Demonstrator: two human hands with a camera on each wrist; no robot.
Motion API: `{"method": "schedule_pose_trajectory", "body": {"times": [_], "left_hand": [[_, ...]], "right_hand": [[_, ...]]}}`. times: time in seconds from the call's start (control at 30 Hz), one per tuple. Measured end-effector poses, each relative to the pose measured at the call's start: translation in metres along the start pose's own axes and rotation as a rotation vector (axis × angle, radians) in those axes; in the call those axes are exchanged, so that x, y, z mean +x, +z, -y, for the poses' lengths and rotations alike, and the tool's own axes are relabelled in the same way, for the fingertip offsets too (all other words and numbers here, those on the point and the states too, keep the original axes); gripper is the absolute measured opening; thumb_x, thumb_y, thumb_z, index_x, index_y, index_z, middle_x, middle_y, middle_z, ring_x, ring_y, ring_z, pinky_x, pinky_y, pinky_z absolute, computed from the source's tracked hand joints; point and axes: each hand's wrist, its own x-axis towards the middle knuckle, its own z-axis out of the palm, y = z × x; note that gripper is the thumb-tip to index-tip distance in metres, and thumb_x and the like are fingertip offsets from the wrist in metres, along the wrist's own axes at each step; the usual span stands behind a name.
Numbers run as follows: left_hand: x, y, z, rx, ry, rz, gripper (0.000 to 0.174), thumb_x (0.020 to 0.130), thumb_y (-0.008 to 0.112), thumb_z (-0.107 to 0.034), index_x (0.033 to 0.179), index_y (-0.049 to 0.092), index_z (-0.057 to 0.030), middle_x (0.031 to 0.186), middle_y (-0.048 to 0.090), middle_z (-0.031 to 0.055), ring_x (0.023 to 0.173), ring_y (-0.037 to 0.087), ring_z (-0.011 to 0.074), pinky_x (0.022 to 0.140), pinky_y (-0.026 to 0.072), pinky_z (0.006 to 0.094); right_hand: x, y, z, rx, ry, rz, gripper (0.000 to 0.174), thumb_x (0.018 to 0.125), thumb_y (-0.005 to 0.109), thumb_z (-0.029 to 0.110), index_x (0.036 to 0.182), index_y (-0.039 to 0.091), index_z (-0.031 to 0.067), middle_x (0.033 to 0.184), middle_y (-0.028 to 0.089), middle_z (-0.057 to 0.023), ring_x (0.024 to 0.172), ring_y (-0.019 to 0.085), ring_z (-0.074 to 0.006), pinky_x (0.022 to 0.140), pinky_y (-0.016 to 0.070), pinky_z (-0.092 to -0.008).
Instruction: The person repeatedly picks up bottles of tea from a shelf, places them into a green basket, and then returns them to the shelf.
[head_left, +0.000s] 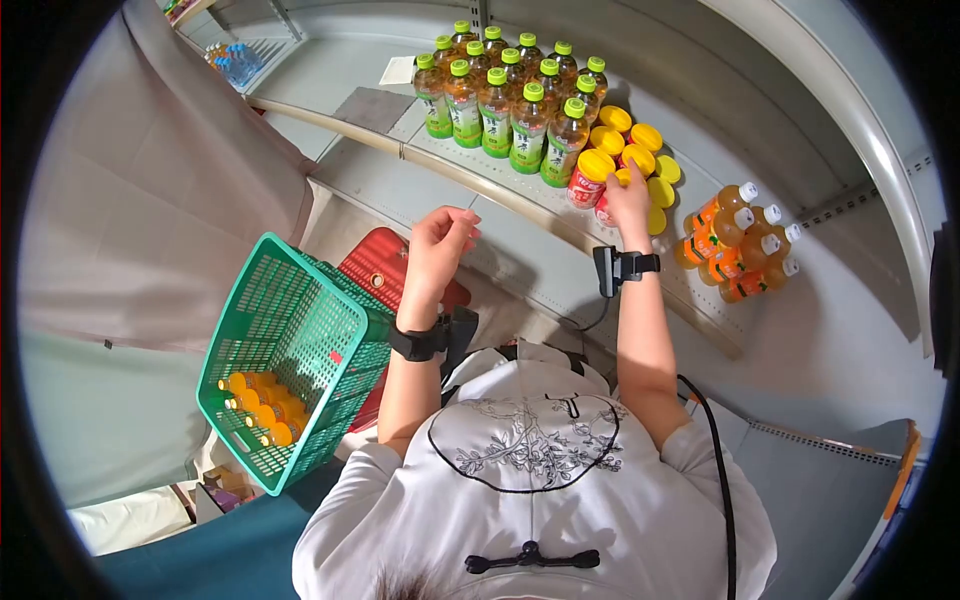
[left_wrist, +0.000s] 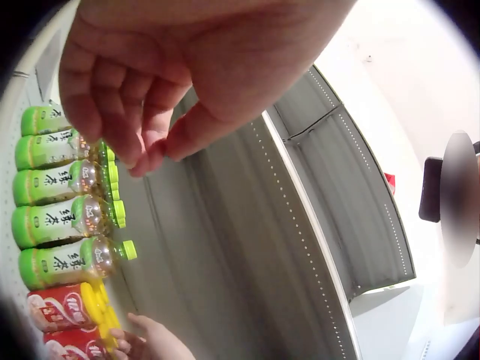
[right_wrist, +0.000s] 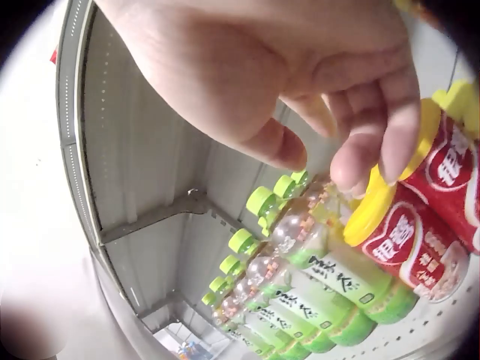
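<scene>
My right hand [head_left: 630, 205] reaches over the red cans [head_left: 587, 184] with yellow lids on the shelf. In the right wrist view its fingertips are right at the yellow lid [right_wrist: 372, 216] of one can, while the thumb stays apart from it. Loosely bent, the fingers of my left hand [head_left: 440, 250] hold nothing, and the hand hovers in front of the shelf edge. Beside the cans stand rows of green tea bottles [head_left: 528, 130] with green caps. Several yellow-green lids [head_left: 661, 191] show just right of the cans.
Orange-labelled drink bottles [head_left: 722, 230] with white caps stand farther right on the shelf [head_left: 480, 178]. A green basket [head_left: 335, 335] at the left holds several small orange bottles [head_left: 268, 405]. Behind it is a red container [head_left: 375, 262]. Small bottles [head_left: 238, 66] stand at the far left.
</scene>
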Motion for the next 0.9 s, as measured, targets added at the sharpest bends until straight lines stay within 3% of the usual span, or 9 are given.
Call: {"method": "schedule_pose_trajectory", "body": {"times": [0.07, 0.1, 0.13, 0.23, 0.4, 0.6, 0.73, 0.83, 0.9], "left_hand": [[0.001, 0.0, 0.001, 0.01, -0.024, 0.021, 0.019, 0.084, 0.052, -0.02, 0.082, 0.057, -0.0016, 0.077, 0.058, 0.0016, 0.067, 0.051, 0.0068, 0.061, 0.0413, 0.0208], [0.002, 0.0, 0.002, -0.02, -0.011, 0.03, 0.02, 0.084, 0.051, -0.02, 0.082, 0.056, -0.0015, 0.077, 0.058, 0.0018, 0.068, 0.051, 0.0071, 0.06, 0.0415, 0.0209], [0.004, 0.0, 0.002, -0.05, 0.002, 0.039, 0.02, 0.084, 0.051, -0.02, 0.081, 0.056, -0.0014, 0.077, 0.058, 0.0021, 0.068, 0.052, 0.0073, 0.06, 0.0416, 0.021], [0.008, -0.002, -0.003, -0.043, 0.005, 0.06, 0.02, 0.084, 0.051, -0.02, 0.081, 0.056, -0.0013, 0.077, 0.058, 0.0021, 0.07, 0.053, 0.0078, 0.061, 0.0422, 0.0215], [0.009, -0.012, -0.008, -0.06, 0.017, 0.068, 0.018, 0.084, 0.051, -0.021, 0.082, 0.056, -0.0039, 0.073, 0.056, -0.0003, 0.067, 0.048, 0.0059, 0.062, 0.0386, 0.0195], [0.012, -0.033, 0.001, -0.049, -0.009, 0.014, 0.018, 0.084, 0.052, -0.019, 0.08, 0.057, -0.0016, 0.075, 0.058, 0.0017, 0.067, 0.051, 0.0072, 0.06, 0.0412, 0.0206], [0.014, -0.032, -0.006, -0.039, -0.016, 0.046, 0.019, 0.084, 0.05, -0.022, 0.082, 0.057, -0.0043, 0.072, 0.056, -0.0002, 0.063, 0.046, 0.0058, 0.059, 0.0377, 0.0189], [0.021, -0.028, -0.006, -0.043, -0.049, 0.052, 0.019, 0.084, 0.051, -0.021, 0.082, 0.057, -0.0035, 0.073, 0.057, 0.0005, 0.065, 0.048, 0.0064, 0.059, 0.039, 0.0197], [0.022, -0.022, -0.002, -0.079, -0.052, 0.045, 0.018, 0.084, 0.052, -0.02, 0.081, 0.057, -0.0029, 0.075, 0.058, 0.0012, 0.067, 0.051, 0.007, 0.06, 0.0404, 0.0205]], "right_hand": [[-0.002, 0.001, -0.023, -0.103, 0.063, -0.12, 0.052, 0.076, 0.051, 0.029, 0.119, 0.041, 0.0012, 0.105, 0.054, -0.0225, 0.097, 0.052, -0.0346, 0.083, 0.0404, -0.0377], [-0.002, 0.001, -0.032, -0.114, 0.213, -0.005, 0.051, 0.076, 0.051, 0.028, 0.118, 0.043, 0.002, 0.104, 0.054, -0.0222, 0.097, 0.052, -0.0354, 0.084, 0.0403, -0.0376], [-0.008, 0.0, -0.031, -0.117, 0.212, -0.008, 0.051, 0.076, 0.051, 0.028, 0.118, 0.043, 0.002, 0.104, 0.054, -0.0222, 0.097, 0.052, -0.0354, 0.084, 0.0403, -0.0376], [-0.02, 0.001, -0.014, -0.226, 0.077, -0.124, 0.046, 0.076, 0.051, 0.028, 0.114, 0.048, 0.003, 0.099, 0.057, -0.0217, 0.094, 0.054, -0.0351, 0.081, 0.0419, -0.0382], [-0.011, 0.017, 0.032, -0.179, -0.075, -0.122, 0.04, 0.076, 0.053, 0.026, 0.108, 0.053, 0.0027, 0.092, 0.058, -0.023, 0.088, 0.056, -0.0346, 0.077, 0.0431, -0.0384], [-0.008, 0.044, 0.014, -0.186, -0.033, 0.119, 0.039, 0.076, 0.049, 0.026, 0.107, 0.053, 0.0031, 0.089, 0.058, -0.0232, 0.086, 0.055, -0.0369, 0.075, 0.044, -0.0412], [0.012, 0.022, -0.001, -0.099, -0.016, -0.066, 0.039, 0.075, 0.053, 0.027, 0.105, 0.055, 0.0029, 0.09, 0.058, -0.0233, 0.087, 0.056, -0.036, 0.076, 0.0442, -0.0399], [0.012, -0.004, 0.008, -0.13, 0.0, -0.321, 0.04, 0.075, 0.053, 0.025, 0.109, 0.052, 0.0033, 0.091, 0.058, -0.0237, 0.088, 0.055, -0.0359, 0.078, 0.0435, -0.0395], [0.006, -0.014, 0.0, -0.174, 0.114, -0.236, 0.041, 0.075, 0.052, 0.025, 0.11, 0.051, 0.0038, 0.092, 0.057, -0.0236, 0.089, 0.055, -0.0359, 0.078, 0.0432, -0.0393]]}}
